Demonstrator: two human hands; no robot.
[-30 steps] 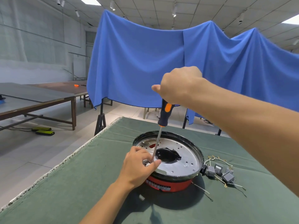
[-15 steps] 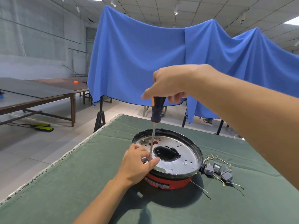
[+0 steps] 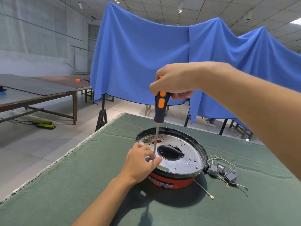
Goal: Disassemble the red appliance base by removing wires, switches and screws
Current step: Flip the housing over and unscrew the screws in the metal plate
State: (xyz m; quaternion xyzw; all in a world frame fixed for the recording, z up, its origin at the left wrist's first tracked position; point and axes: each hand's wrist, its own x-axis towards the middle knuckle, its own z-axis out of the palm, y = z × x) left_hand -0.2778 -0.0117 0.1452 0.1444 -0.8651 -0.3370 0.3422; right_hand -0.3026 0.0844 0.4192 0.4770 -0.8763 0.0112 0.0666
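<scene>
Red appliance base (image 3: 171,182) sits on the green-covered table (image 3: 65,185), metal plate (image 3: 184,158) facing up. Right hand (image 3: 174,81) grips the top of the screwdriver (image 3: 160,106) handle, fingers curled round it, shaft nearly upright. Left hand (image 3: 140,162) rests on the plate's near-left edge, thumb and fingers pinching the shaft near its tip. Grey switches (image 3: 222,171) with wires (image 3: 216,158) lie just right of the base.

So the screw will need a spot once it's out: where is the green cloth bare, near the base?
Bare cloth runs from the base out to the table's left edge, past the left hand. The front is free too, bar a small white piece. Right of the base is crowded with grey switches and wires.
</scene>
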